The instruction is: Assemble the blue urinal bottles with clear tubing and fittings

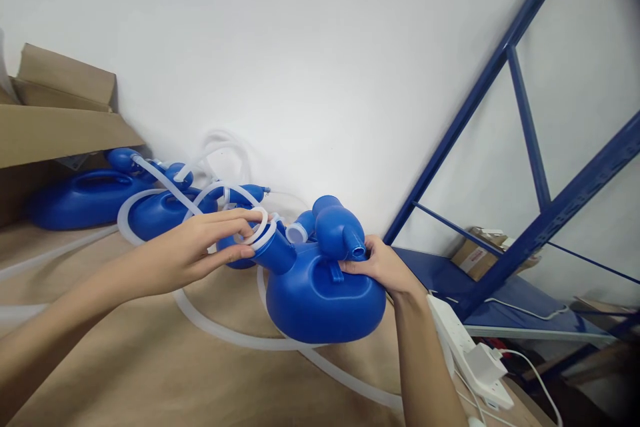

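A blue plastic urinal bottle is tilted, its neck pointing up to the left. At the neck's open mouth, my left hand pinches a white plastic ring between thumb and fingers. My right hand is closed round the bottle's handle at its right side. A rounded blue funnel piece with a short spout sits above the handle, against my right fingers; whether that hand also grips it I cannot tell. Just behind the neck lies a blue part with a white rim.
More blue bottles and coiled clear hoses lie on the brown table. An open cardboard box stands at the left. To the right are a white power strip with cables and a blue metal shelf frame.
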A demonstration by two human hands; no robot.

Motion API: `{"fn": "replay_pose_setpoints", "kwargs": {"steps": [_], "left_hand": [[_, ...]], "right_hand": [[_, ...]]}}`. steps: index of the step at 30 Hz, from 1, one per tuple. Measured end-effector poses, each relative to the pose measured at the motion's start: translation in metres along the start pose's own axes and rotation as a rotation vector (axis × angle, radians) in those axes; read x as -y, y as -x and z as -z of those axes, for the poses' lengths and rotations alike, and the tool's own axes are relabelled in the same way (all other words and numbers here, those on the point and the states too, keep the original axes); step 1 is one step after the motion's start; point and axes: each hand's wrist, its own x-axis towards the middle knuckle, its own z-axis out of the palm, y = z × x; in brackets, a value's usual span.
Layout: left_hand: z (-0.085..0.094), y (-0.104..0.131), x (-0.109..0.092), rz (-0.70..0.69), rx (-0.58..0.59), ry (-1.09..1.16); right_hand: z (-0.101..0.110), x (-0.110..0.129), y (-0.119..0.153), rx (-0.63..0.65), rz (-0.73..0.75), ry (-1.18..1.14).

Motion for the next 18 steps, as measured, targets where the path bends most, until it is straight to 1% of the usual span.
{"fn": "replay_pose_setpoints", "kwargs": {"steps": [4,8,10,14,18], "left_hand": [[-0.0007,0.0011,0.0016,-0.009,0.006,-0.049],[0.0003,0.0008,-0.0034,-0.064,-0.052,-0.100],[0.0012,-0.0005,-0.0053,-0.061,-0.065,-0.085],[0.0029,-0.0029,-0.0034,-0.047,-0.042,0.001],[0.0017,-0.0039,0.0010,-0.061,-0.076,0.046]], "right_hand": [[-0.0013,0.0041,-0.0004,0.007,-0.038,-0.026],[-0.0005,0.0015,-0.0015,-0.004,-0.024,-0.037],[0.0000,-0.0002,-0.0018,-0.009,-0.012,-0.035],[-0.0005,-0.0004,-0.0011,0.000,0.008,-0.014],[-0.0019,0.0019,0.0007,-0.012,0.053,0.016]]}}
